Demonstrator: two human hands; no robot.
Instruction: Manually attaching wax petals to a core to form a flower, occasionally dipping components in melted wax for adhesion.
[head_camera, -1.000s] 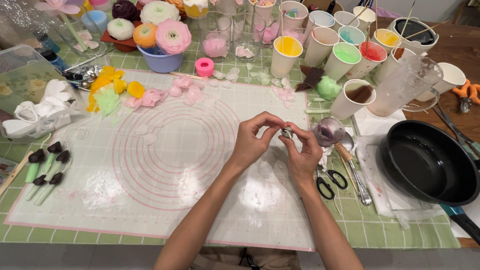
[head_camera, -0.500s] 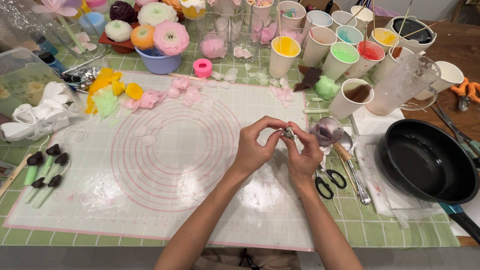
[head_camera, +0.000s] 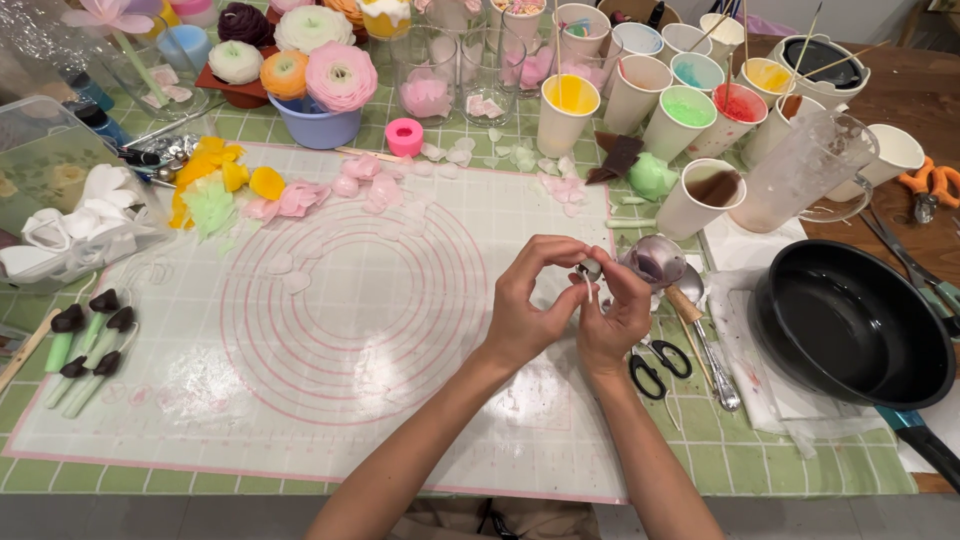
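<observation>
Hands: left hand (head_camera: 525, 305) and right hand (head_camera: 615, 320) pinch perhaps a small petal (head_camera: 590, 270).

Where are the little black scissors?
In the head view, the small black-handled scissors lie on the green checked tablecloth to the right, just below the right hand, between the white circle-marked mat and the black frying pan.

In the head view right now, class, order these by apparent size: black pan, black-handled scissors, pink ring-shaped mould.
1. Black pan, clearly largest.
2. Black-handled scissors.
3. Pink ring-shaped mould, smallest; it lies farther from the camera, so the gap to the scissors is less sure.
</observation>
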